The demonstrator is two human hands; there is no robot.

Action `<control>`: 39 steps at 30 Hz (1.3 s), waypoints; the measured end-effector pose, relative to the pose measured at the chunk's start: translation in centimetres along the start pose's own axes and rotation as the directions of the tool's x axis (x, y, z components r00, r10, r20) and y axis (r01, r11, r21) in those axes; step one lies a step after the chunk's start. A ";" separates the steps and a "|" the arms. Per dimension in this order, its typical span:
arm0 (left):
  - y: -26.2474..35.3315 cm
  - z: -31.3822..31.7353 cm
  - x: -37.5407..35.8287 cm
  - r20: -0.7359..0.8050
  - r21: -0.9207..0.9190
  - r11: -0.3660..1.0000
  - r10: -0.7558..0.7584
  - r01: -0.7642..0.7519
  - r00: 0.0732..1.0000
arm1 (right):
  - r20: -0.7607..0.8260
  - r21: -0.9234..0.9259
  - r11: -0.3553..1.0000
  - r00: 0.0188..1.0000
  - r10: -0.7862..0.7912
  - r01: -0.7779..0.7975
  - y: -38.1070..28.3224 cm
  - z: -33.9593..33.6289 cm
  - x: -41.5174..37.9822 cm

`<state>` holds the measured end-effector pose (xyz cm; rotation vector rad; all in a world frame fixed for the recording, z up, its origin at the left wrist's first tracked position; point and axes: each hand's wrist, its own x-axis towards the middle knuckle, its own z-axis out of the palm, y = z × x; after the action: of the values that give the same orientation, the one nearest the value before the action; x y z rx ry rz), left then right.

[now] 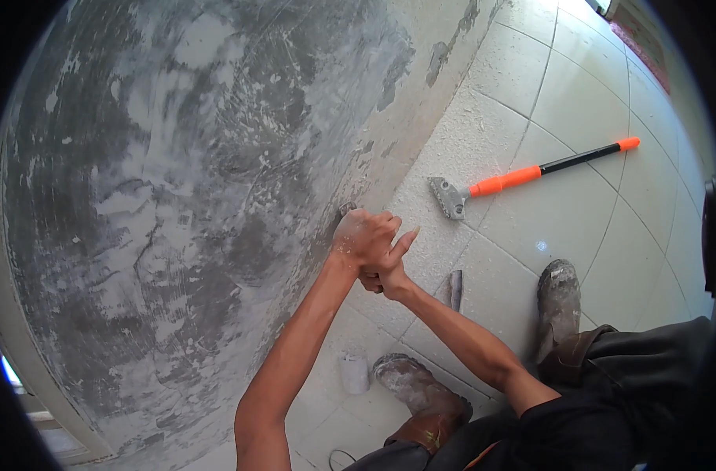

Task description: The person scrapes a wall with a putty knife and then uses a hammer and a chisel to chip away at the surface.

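Note:
My left hand (363, 237) is closed around what looks like a hand scraper (347, 208), its metal end against the lower part of the wall (217, 173). My fingers hide most of the tool. Just below, my right hand (389, 275) is wrapped in close against the left one, its thumb sticking out; a dark bit of handle shows under it. The wall is grey with patchy white coating, scratched and flaking. White dust covers the back of my left hand.
A long-handled scraper (503, 182) with orange grips lies on the tiled floor (578, 212). White flakes line the wall's foot. Near my dusty boots (559, 294) are a flat grey strip (456, 290) and a whitish cylindrical object (355, 374).

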<state>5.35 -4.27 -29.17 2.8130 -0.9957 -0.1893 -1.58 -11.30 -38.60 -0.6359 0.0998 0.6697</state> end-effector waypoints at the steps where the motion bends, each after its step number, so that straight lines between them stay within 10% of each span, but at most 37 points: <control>1: -0.2 0.3 -0.1 -0.020 0.011 1.000 0.021 -0.021 1.000 | -0.033 -0.050 0.998 0.998 -0.047 0.045 -0.2 0.3 -0.1; 22: -1.6 0.4 1.8 -0.083 0.012 0.990 0.139 -0.139 0.987 | -0.108 -0.167 0.967 0.971 -0.213 0.194 -0.9 -0.2 1.9; 29: -0.4 0.4 1.7 -0.093 0.028 0.997 0.070 -0.068 0.993 | -0.046 0.105 0.992 0.996 -0.070 0.075 0.1 -1.2 1.3; 39: 0.1 0.9 1.2 -0.022 0.032 0.999 -0.028 0.029 0.999 | 0.054 0.033 0.999 0.999 -0.007 0.005 -0.2 -2.0 1.0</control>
<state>6.01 -5.20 -30.08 2.8536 -0.9630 -0.1466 -0.50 -12.03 -40.39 -0.5854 0.0584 0.6775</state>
